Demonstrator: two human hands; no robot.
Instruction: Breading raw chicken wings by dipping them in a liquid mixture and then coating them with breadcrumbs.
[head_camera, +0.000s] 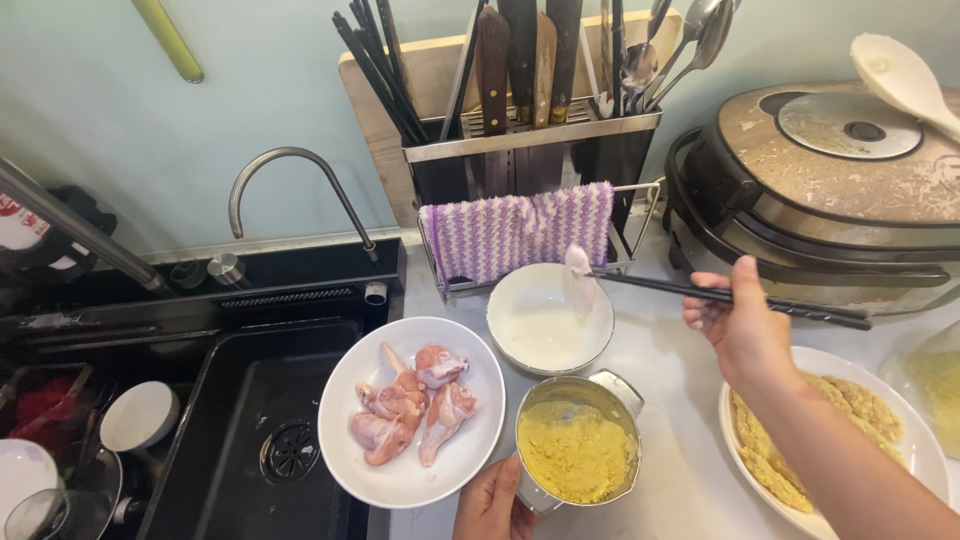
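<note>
My right hand (745, 325) grips a pair of black chopsticks (700, 294) that pinch a pale, batter-coated piece (579, 275) above a white bowl of white batter (548, 320). Low in the view, my left hand (490, 505) holds a metal cup of yellow crumbs (577, 450) by its lower left side. To the left of the cup, a white plate (410, 425) carries several raw chicken drumettes (410, 400). Under my right forearm sits a white plate with yellow crumb coating (800, 450).
A black sink (265, 440) with a curved tap (285, 185) lies to the left, dishes stacked at its far left. Behind stand a knife and utensil rack (530, 110) with a purple striped cloth (515, 235). A rice cooker (830, 190) with a white paddle fills the right.
</note>
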